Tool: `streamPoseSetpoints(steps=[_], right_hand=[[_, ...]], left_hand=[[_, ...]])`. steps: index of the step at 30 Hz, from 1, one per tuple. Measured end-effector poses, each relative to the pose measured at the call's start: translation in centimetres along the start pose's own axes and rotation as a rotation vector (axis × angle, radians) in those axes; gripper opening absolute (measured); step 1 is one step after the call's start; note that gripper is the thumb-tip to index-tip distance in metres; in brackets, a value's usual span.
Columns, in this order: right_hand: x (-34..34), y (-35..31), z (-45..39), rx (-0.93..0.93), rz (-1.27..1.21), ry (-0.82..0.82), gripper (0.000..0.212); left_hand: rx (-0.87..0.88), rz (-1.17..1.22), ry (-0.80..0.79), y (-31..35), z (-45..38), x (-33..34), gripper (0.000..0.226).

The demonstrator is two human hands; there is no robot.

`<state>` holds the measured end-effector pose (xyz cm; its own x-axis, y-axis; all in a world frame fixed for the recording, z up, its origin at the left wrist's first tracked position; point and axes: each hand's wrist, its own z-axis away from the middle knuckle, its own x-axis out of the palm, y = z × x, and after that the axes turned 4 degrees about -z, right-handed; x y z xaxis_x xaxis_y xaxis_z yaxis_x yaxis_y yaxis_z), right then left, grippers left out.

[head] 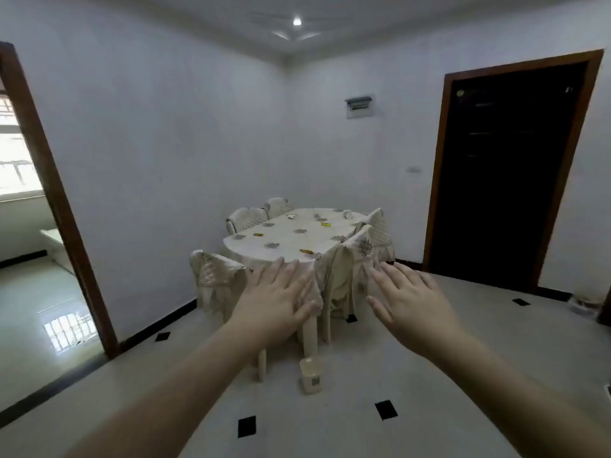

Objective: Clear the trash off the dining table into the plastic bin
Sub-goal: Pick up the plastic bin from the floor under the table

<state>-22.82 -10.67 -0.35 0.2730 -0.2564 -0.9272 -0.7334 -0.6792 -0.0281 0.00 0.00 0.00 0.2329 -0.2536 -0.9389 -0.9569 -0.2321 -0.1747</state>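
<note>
The dining table [284,241] stands across the room under a cream cloth with flower patches. Small bits of trash lie on it: an orange wrapper [258,235] at the left, another orange wrapper [306,251] near the front edge, a yellow wrapper [325,223] further back, and a white piece [291,216] toward the far end. A pale plastic bin [310,375] sits on the floor by the table's front leg. My left hand [277,300] and my right hand [408,300] are stretched out in front of me, palms down, fingers spread, holding nothing and well short of the table.
Covered chairs [216,279] surround the table, with another chair [350,259] on the right side. An open doorway [39,259] lies to the left and a dark wooden door [506,166] to the right. The tiled floor [429,375] stretches between me and the table.
</note>
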Motion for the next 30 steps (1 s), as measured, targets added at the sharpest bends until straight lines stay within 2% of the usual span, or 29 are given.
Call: streamPoseSetpoints(steps=[6,9,15,18,24,30], right_hand=[[5.0,4.8,-2.0,-0.059,0.047,-0.011,0.064],[6.8,7.8,-3.8,-0.073,0.032,-0.017,0.065],[11.6,10.9,-8.1,-0.112,-0.046,-0.1,0.063],[14.7,11.0,-10.3,-0.119,-0.098,-0.17,0.062],[20.7,9.2,-15.2,-0.183,-0.153,-0.205,0.063],[26.6,6.4,-20.4,-0.226,-0.101,-0.234,0.062]], left_hand=[[0.04,-0.061,-0.017,2.3,-5.2,5.2,0.076],[0.016,-0.083,0.024,3.5,-7.7,6.8,0.072],[0.006,-0.064,-0.047,4.9,-10.3,10.7,0.07],[-0.036,-0.074,-0.072,4.0,-11.4,12.4,0.069],[-0.111,-0.087,-0.117,0.8,-12.7,17.5,0.073],[-0.233,0.058,-0.161,-4.8,-15.0,25.1,0.067]])
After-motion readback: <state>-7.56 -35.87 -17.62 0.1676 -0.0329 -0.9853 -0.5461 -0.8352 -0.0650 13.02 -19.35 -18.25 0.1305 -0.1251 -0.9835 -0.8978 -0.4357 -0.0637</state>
